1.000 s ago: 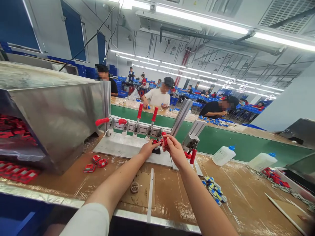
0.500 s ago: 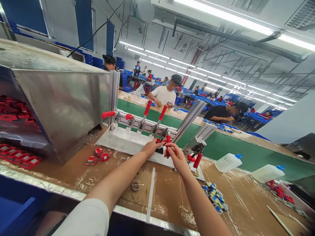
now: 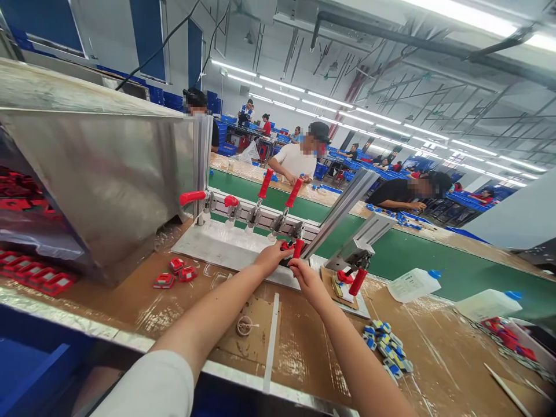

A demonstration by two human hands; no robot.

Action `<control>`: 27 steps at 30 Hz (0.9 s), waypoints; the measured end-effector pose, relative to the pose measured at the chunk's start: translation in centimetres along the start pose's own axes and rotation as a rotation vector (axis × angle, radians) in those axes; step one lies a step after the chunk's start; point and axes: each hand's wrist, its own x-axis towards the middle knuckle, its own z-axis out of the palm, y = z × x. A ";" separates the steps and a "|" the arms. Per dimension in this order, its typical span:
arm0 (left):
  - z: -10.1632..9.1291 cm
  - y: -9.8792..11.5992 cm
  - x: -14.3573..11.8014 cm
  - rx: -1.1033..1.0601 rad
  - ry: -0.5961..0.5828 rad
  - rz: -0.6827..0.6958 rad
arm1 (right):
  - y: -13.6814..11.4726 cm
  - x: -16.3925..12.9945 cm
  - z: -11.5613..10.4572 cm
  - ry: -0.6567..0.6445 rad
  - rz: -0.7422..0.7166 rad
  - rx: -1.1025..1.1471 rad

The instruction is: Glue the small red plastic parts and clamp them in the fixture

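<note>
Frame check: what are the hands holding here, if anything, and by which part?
The right hand grips a toggle clamp's red handle near its lower end. The left hand rests on a small red part at the fixture plate; its hold cannot be told.

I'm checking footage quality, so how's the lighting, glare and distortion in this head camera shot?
Head view: bright, even ceiling strip lights; soft glare on the steel housing; wide-angle bending at the edges; left hand and right hand sharp; faces blurred.
</note>
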 end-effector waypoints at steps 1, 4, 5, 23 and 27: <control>-0.1 0.1 -0.1 -0.001 -0.004 0.003 | 0.4 0.3 0.2 -0.012 -0.012 -0.018; -0.7 0.3 -0.5 -0.001 -0.029 0.008 | 1.6 1.3 0.7 -0.040 -0.027 -0.049; -1.0 0.3 -0.8 0.002 -0.042 0.009 | 1.8 1.6 0.9 -0.043 -0.026 -0.049; -15.4 -1.6 -22.0 0.578 -0.006 -0.525 | 5.9 5.1 0.8 0.301 0.417 -0.028; -14.5 -3.2 -23.1 0.585 0.034 -0.518 | 3.9 2.4 2.2 0.503 0.363 0.112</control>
